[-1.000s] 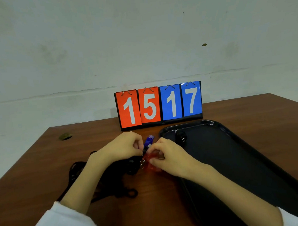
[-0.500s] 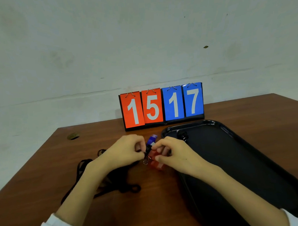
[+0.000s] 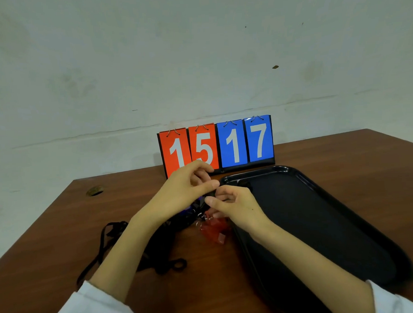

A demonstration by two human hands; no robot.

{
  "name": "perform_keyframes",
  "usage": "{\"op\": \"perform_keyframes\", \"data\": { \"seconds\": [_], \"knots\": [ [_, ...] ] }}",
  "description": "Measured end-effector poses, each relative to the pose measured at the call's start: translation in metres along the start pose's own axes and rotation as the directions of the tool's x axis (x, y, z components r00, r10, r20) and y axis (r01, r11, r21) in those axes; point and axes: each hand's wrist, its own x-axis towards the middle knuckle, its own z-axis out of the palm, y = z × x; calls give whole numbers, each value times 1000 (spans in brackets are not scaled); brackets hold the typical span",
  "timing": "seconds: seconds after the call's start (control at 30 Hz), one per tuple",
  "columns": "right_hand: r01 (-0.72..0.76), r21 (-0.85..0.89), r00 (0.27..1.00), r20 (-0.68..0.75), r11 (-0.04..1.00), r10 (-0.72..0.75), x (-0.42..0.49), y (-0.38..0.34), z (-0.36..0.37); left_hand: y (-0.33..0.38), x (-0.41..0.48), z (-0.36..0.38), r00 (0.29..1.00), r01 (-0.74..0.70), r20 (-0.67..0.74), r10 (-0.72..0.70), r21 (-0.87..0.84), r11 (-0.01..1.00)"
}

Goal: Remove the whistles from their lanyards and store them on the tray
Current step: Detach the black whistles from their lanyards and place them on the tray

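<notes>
Red translucent whistle (image 3: 214, 229) on table (image 3: 63, 231), just left of black tray (image 3: 332, 222) rim, metal ring (image 3: 204, 217) at its top end. Left hand (image 3: 183, 192) and right hand (image 3: 237, 205) meet above it, each grip clamped on black lanyard end (image 3: 211, 193). Black lanyard cords (image 3: 133, 240) heaped beneath left forearm.

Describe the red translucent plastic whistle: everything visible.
The red translucent plastic whistle lies on the brown wooden table, close beside the left rim of the black plastic tray. A small metal ring sits at its far end, by the black lanyards. The right hand is above it, hiding part; contact unclear.
</notes>
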Motion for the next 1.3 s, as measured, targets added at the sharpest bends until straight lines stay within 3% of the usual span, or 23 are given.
{"op": "perform_keyframes", "data": {
  "seconds": [0.07, 0.17, 0.43, 0.57, 0.67, 0.77, 0.83, 0.93, 1.1, 1.3],
  "knots": [
    [-26, 81, 1000, 2, 996, 26, 1, -1, -1, -10, -7, 0, 997, 57, 62, -51, -102, 993],
    [-62, 156, 998, -15, 986, 65, 6, -7, -1, -27, -18, 3, 977, 136, 183, -113, -118, 984],
    [-59, 296, 993, -81, 953, 86, 23, -44, -5, -67, -32, -6, 966, 211, 145, -215, 40, 977],
    [49, 313, 988, -157, 949, 1, 25, -65, -3, -74, -35, -6, 946, 252, 163, -279, 166, 953],
    [96, 290, 988, -143, 952, -56, 27, -78, 1, -70, -36, -8, 947, 258, 166, -275, 113, 959],
    [142, 172, 988, -89, 975, -128, 28, -83, 10, -48, -35, -15, 981, 182, 97, -168, -156, 971],
    [170, 103, 984, -65, 980, -164, 29, -83, 16, -30, -31, -19, 990, 97, -65, -123, -306, 947],
    [187, 121, 980, -94, 975, -176, 28, -81, 21, -13, -24, -26, 968, 12, -235, -93, -323, 946],
    [205, 210, 965, -205, 956, -162, 24, -78, 15, -20, -22, -26, 995, 75, -50, -85, -182, 980],
    [182, 294, 959, -262, 938, -104, 26, -82, -6, -46, -35, -18, 963, 265, 102, -250, -170, 949]
  ]
}}
